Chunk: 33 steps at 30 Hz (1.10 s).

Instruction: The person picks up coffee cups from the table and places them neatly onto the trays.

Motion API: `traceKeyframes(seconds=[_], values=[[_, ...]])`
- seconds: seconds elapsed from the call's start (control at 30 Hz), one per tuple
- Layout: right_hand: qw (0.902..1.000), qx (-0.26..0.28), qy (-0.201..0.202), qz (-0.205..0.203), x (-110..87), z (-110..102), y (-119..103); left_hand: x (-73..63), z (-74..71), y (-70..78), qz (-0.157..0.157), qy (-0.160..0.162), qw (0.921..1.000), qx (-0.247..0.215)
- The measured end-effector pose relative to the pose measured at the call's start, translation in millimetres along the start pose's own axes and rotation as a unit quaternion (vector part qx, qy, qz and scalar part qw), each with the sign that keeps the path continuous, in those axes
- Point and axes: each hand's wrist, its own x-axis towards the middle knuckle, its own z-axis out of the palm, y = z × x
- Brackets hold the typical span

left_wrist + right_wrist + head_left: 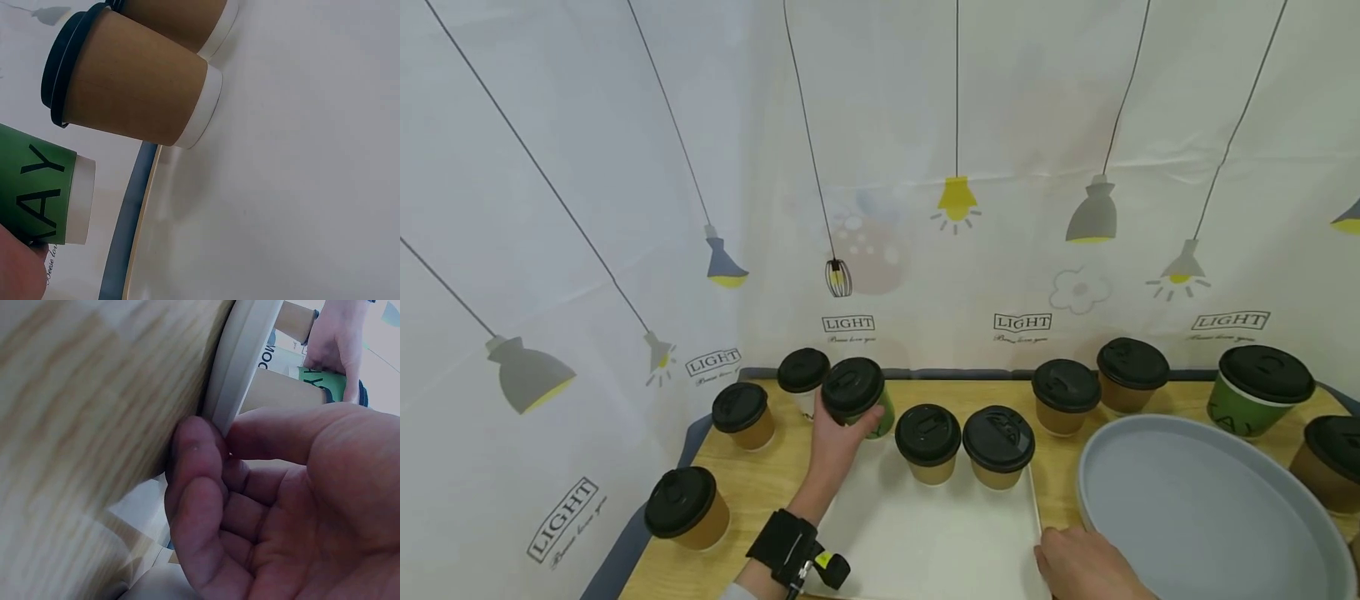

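Note:
My left hand (837, 442) grips a green paper cup (883, 417) with a black lid, over the far left corner of a white rectangular tray (940, 542). In the left wrist view the green cup (47, 187) hangs clear of the tray, its white base showing. Two brown paper cups with black lids, a left one (932, 473) and a right one (997, 478), stand on the tray's far end. At the tray's right edge is my right hand (1086, 562); the right wrist view shows its thumb and curled fingers pinching the rim (234, 369).
A round grey tray (1210, 508) lies to the right on the wooden table (748, 483). Lidded cups stand around: a white one (805, 402) behind my left hand, brown ones (703, 525) along the left, and a green one (1247, 408) at the back right. A printed curtain (910, 125) hangs behind.

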Motion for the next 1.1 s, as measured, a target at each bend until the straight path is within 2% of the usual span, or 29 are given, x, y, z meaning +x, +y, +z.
traceKeyframes(seconds=[0.37,0.6,0.93,1.1], values=[[0.9998,0.004,-0.013,0.015,0.6,-0.9,0.8,-8.1,-13.1,-4.4,0.013,-0.036,0.9992,-0.013],[1.0,0.0,-0.006,0.005,-2.0,-1.8,-1.9,-15.6,-22.4,-8.9,-0.002,-0.045,0.999,0.006],[1.0,0.002,0.0,0.002,-2.4,-1.5,-0.7,-15.0,-36.5,-15.0,-0.029,-0.09,0.9945,0.046],[1.0,-0.004,0.001,0.006,-0.6,0.8,-0.6,-17.3,-40.6,-16.9,-0.041,-0.109,0.9923,0.043]])
